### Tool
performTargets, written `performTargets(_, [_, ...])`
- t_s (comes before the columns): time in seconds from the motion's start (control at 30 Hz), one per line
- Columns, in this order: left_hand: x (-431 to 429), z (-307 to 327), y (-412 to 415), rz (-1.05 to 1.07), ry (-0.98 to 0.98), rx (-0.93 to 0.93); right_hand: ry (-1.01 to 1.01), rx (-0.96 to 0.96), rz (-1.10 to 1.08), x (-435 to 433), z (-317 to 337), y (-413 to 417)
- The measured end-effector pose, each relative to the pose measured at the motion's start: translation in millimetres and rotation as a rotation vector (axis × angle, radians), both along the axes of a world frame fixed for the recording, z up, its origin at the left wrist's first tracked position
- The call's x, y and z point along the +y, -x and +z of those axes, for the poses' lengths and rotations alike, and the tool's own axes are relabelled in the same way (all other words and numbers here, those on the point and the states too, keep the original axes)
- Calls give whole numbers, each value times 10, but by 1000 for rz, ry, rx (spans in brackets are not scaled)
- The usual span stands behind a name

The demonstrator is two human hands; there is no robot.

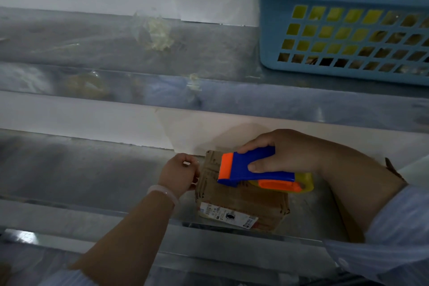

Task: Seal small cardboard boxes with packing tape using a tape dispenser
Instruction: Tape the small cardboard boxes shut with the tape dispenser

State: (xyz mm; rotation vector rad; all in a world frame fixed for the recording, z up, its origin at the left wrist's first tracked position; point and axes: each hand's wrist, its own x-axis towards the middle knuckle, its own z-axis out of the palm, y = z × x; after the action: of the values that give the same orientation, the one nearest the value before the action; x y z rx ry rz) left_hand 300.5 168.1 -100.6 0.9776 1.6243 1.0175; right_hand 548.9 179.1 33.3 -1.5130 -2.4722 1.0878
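While the small cardboard box (241, 202) sits on the metal shelf (92, 169) with its printed label (228, 215) facing the near side, the right hand (285, 153) comes into play, its grip clenched round the blue handle of the tape dispenser (250, 169), thumb along the side, orange toothed blade pointing left and poised right over the top of the box. The yellowish tape roll (307, 180) peeks out behind the wrist. Over on the other side, the left hand (178, 176) is at the box's far left edge with its fingers curled in; whether that grip pinches a loose tape end or only steadies the cardboard, I cannot tell in this dim light. No clear strip shows across the flaps, though clear tape would be hard to spot here, so I'd judge the seal on this box as barely begun: the run across the top, the cut on the blade and the press-down all look left to do. No other boxes show. Up on the right, a blue basket (336, 0) stands well apart on a higher ledge
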Motion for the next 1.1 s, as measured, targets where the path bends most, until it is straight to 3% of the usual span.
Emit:
performTargets(0.17, [-14,59,-39,-175,-97,407,2,-23,5,21,4,24])
performTargets(0.3, [20,107,-48,-313,5,523,-13,-36,7,36,-11,70])
performTargets(0.37, [21,100,-21,-360,135,475,-18,-38,4,41,-18,83])
performTargets(0.5, [-72,-7,19,-282,272,186,-18,-23,-5,43,-17,63])
performTargets(0.57, [-132,-85,-49,-155,207,17,-14,-19,-13,47,-8,55])
performTargets(0.67, [-154,-106,-159,13,16,-74,-11,-14,-11,47,-9,52])
performTargets(0.77, [-151,7,-275,19,-17,-208,-7,-15,0,42,-1,44])
performTargets(0.9, [-98,33,-369,-99,2,40,11,-30,32,29,9,58])
performTargets(1.1, [-59,-57,-340,-76,-9,39,40,-19,50,14,89,-47])
